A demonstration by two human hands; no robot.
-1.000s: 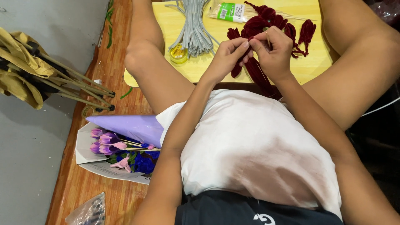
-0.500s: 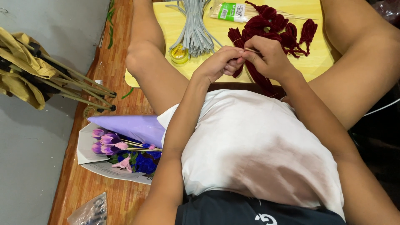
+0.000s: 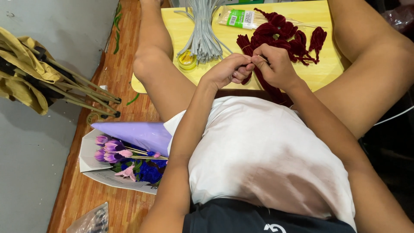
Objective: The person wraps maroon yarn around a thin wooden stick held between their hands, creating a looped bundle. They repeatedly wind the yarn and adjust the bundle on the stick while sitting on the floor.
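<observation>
At table edge (image 3: 142,86), hands (image 3: 254,69) on dark-red stems (image 3: 263,84)

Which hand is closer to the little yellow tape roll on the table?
Left. The left hand sits just right of the yellow tape roll in the picture, apart from it. The right hand lies beyond the left, farther off.

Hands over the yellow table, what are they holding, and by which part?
Both the left hand and right hand pinch a dark red pipe cleaner near its upper end; exact grip hidden.
</observation>
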